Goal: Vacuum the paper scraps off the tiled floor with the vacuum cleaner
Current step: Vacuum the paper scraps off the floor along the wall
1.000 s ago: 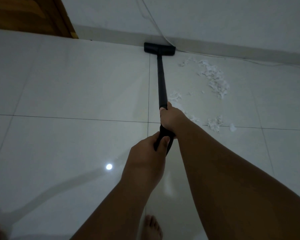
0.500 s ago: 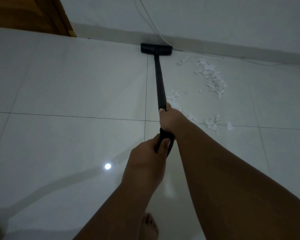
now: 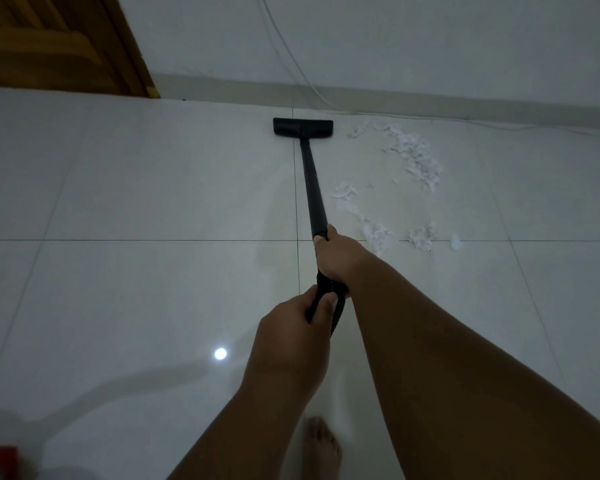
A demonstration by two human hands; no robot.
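Scraps (image 3: 413, 161) lie right of nozzle (image 3: 303, 128), near wall (image 3: 395, 46); wand (image 3: 314, 188) axis points straight ahead. Right grip (image 3: 336, 258) forward, left grip (image 3: 291, 334) behind, both wrapped round wand. Next sweep likely swings right.

**One head-worn camera, looking down and forward**

There is only one view, taken from the person's head and tipped forward and down over the tiled floor (image 3: 136, 202). It looks along the vacuum wand (image 3: 312, 188). The left hand (image 3: 288, 337) and right hand (image 3: 336, 258) on the wand are near the lens, around mid-frame. The floor nozzle (image 3: 303, 128) is farther off, near the skirting (image 3: 222, 87) at the top. The wide angle reaches from the wall (image 3: 395, 36) down to a bare foot (image 3: 321, 448) at the bottom edge.
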